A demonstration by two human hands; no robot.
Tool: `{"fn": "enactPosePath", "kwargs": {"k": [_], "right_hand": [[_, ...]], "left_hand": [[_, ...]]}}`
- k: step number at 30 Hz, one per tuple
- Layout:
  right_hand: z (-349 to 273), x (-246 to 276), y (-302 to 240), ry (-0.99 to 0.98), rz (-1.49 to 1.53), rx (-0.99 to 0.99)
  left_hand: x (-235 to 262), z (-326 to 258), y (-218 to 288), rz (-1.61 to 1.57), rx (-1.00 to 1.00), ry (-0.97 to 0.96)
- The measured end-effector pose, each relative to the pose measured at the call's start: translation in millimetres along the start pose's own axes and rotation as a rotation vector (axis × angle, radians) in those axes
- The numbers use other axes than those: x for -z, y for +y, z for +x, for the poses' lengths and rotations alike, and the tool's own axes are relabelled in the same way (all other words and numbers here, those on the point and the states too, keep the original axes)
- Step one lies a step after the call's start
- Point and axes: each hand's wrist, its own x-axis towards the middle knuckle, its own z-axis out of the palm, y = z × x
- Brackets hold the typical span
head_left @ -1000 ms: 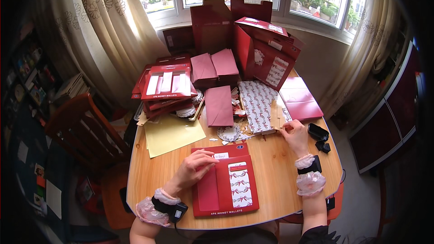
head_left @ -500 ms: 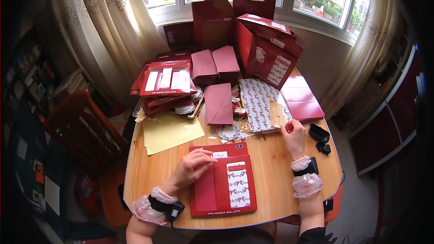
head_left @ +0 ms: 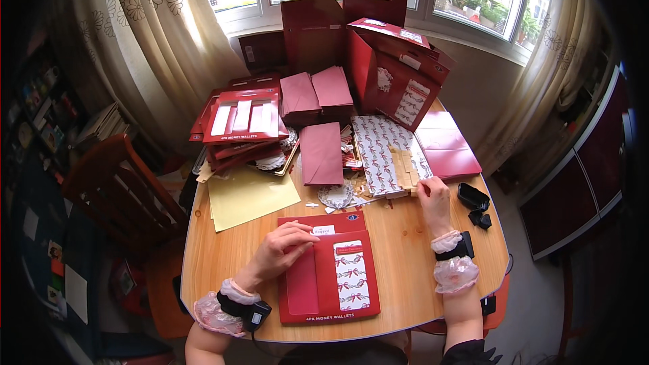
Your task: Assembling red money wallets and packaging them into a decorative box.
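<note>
One flat red cardboard packet (head_left: 325, 274)

The desk (head_left: 405, 257) is made of wood, the red folder (head_left: 325, 282) of glossy card, the envelopes (head_left: 322, 155) of matt paper.

A rectangular red cardboard pack (head_left: 326, 270) bears an oblong white panel (head_left: 351, 284) patterned with red bows and grey-green sprigs. The oblong paper envelope (head_left: 322, 155) is dusty pink, the rectangular paper sheet (head_left: 253, 199) pale yellow.

Package (head_left: 326, 274) on table (head_left: 405, 257), envelope (head_left: 321, 155) behind, box (head_left: 402, 76) farther back
</note>
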Motion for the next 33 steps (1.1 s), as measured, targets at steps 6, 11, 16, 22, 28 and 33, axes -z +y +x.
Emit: {"fn": "enactPosePath", "kwargs": {"k": [6, 11, 16, 22, 28, 33], "right_hand": [[0.5, -1.0, 7.1, 0.016, 0.067, 0.012], [1.2, -2.1, 15.4, -0.014, 0.159, -0.092], [2.6, -2.9, 12.1, 0.009, 0.239, -0.159], [3.7, -7.3, 19.2, 0.009, 0.283, -0.236], [5.4, -6.8, 14.3, 0.031, 0.336, -0.302], [6.6, -8.3, 22.8, 0.113, 0.466, -0.382]], "left_hand": [[0.0, -1.8, 1.3, 0.001, -0.003, 0.009], [1.1, -0.8, 1.9, 0.035, 0.005, 0.038], [5.3, -6.0, -9.5, 0.073, 0.203, 0.196], [9.9, -9.8, -20.8, 0.077, 0.501, 0.264], [12.0, -11.8, -22.5, 0.080, 0.481, 0.207], [19.9, -11.7, -23.9, 0.103, 0.490, 0.176]]}}
